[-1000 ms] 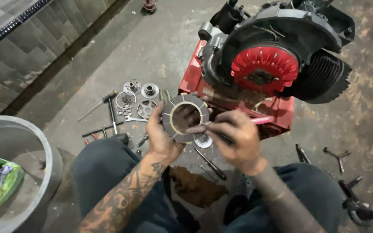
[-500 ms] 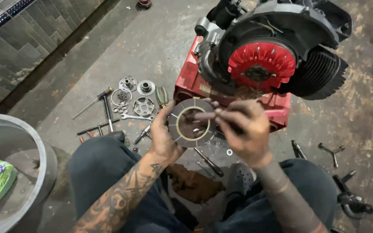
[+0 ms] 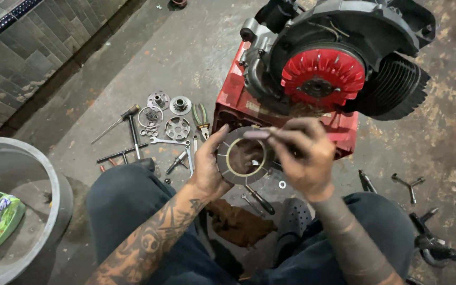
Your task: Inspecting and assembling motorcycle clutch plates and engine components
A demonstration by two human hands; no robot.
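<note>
Fingers L hand (image 3: pixel 212 169) grip flat dark friction ring (image 3: pixel 241 158) | R hand (image 3: pixel 304 153) pinches pink stick (image 3: pixel 257 135) | ribbed red fan (image 3: pixel 323 76) behind

Lit softly and evenly from above, without glare. Faint shadows beneath the engine (image 3: pixel 339 68) and beside the grey tub (image 3: pixel 32 174). Slight motion blur on the right hand (image 3: pixel 304 153); mild wide-angle bending toward frame edges; floor tools reasonably sharp.
</note>
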